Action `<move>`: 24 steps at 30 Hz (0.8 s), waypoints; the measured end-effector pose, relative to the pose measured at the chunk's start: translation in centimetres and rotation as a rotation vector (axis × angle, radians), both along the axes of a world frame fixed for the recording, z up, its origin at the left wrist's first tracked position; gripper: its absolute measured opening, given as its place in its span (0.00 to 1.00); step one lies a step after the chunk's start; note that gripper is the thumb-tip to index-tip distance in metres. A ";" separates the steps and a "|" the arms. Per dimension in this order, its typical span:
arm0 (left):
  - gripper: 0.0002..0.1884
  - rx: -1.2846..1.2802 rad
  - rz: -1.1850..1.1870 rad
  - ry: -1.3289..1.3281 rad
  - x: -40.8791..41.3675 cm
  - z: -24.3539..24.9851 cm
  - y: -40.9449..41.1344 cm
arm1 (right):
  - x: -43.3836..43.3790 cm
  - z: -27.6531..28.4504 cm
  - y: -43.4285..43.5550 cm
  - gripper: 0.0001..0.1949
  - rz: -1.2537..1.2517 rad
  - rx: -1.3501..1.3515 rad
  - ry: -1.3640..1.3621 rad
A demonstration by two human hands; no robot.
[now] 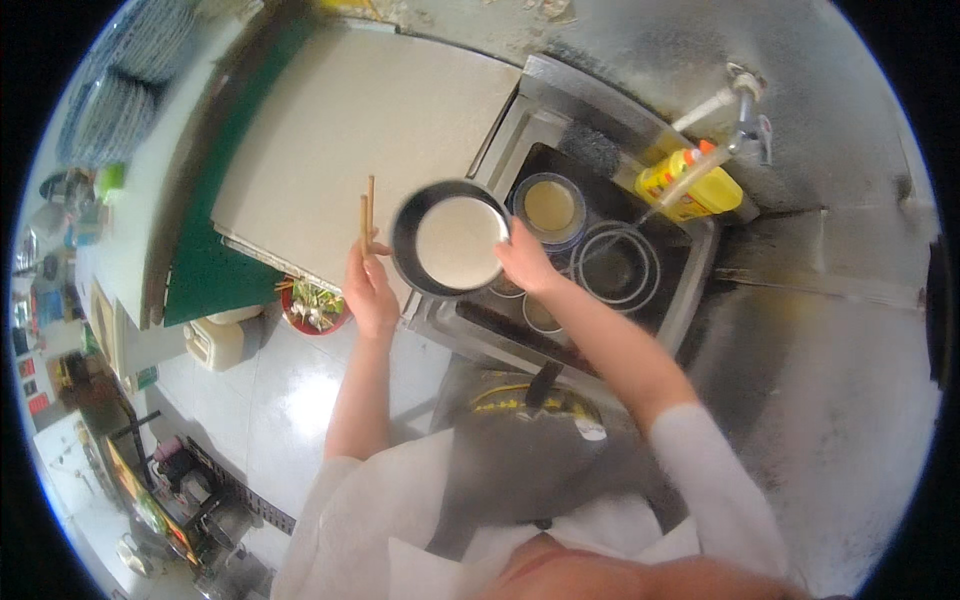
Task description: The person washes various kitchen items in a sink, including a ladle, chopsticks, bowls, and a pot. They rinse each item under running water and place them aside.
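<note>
My left hand [369, 294] grips a pair of wooden chopsticks [368, 206], which point away from me over the pale worktop [360, 112]. My right hand [529, 257] clasps the right side of a round, dark-walled bowl [409, 247]. Its inside shows a pale, cream-coloured round area; whether this is liquid or the bare bottom, I cannot tell. The bowl is held above the gap between worktop and sink, close to my left fingertips. Behind it, in the metal sink [694, 262], stands a round container [551, 210] with a yellowish middle.
Round rims of vessels [616, 266] show in the sink. A tap [742, 135] with a hose reaches over it, beside a yellow bottle [690, 184]. On the floor are a red basin [315, 330] of vegetable scraps and a whitish jerrycan [214, 343]. Stacked plates [112, 116] stand far left.
</note>
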State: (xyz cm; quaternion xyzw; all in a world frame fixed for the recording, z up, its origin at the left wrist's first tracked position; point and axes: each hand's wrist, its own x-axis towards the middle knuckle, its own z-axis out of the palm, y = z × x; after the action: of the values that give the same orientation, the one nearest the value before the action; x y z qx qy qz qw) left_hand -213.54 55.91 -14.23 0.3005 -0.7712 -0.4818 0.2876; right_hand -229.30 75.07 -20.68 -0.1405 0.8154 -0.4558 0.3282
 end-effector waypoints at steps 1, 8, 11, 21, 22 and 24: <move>0.13 -0.083 0.025 -0.038 0.7 -0.4 -1.2 | 0.6 -1.5 -2.4 0.23 -0.077 -0.167 -0.143; 0.13 -0.548 -0.022 -0.412 1.7 -0.4 -6.5 | 1.2 -2.7 -13.1 0.22 -0.294 -0.113 -0.333; 0.11 -0.804 -0.112 -0.577 -0.6 0.0 -9.3 | 1.0 -0.3 -15.3 0.22 -0.332 -0.260 -0.524; 0.11 -1.152 -0.450 -0.871 -9.7 -4.3 -14.1 | 0.5 -5.7 -3.7 0.18 -0.588 -0.490 -0.766; 0.11 -1.165 -0.472 -0.857 -10.0 -5.1 -14.3 | 0.6 -6.0 -1.0 0.16 -0.660 -0.473 -0.795; 0.11 -1.199 -0.491 -0.842 -10.8 -5.9 -14.3 | 0.4 -9.0 4.9 0.13 -0.850 -0.422 -0.833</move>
State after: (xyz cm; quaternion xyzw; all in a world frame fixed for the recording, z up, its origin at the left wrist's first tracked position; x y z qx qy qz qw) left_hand -224.29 41.57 -20.13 0.0716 -0.9893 0.1233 -0.0312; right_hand -228.85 79.93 -29.67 0.3233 0.4962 -0.7140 0.3735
